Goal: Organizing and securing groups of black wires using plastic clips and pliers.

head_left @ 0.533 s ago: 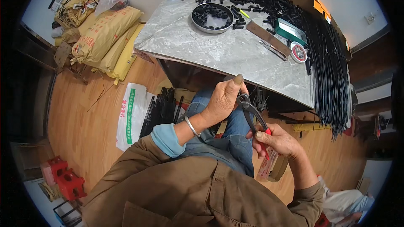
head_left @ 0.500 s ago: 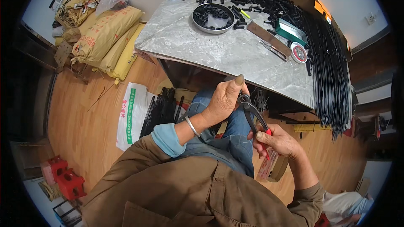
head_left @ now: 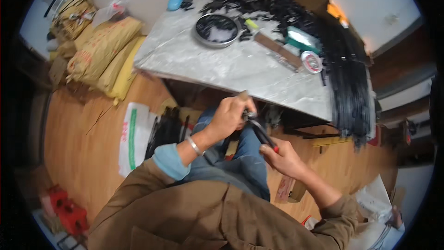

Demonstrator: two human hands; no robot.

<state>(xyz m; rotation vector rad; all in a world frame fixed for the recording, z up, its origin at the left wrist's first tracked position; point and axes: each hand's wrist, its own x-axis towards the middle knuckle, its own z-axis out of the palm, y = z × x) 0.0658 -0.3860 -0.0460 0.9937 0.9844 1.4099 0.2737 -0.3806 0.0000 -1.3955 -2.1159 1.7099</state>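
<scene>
Here the right hand (head_left: 283,158) has its fingers wrapped round the dark pliers (head_left: 262,134), on the near side of the grey table (head_left: 180,62)! The pliers' head is at the left hand (head_left: 230,116), its fingers bent in narrow; blur hides whether they hold anything.

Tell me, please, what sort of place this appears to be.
Probably a small indoor workshop: small black parts lie heaped on a grey table, long black strands hang over its edge, and the right hand holds pliers.
</scene>
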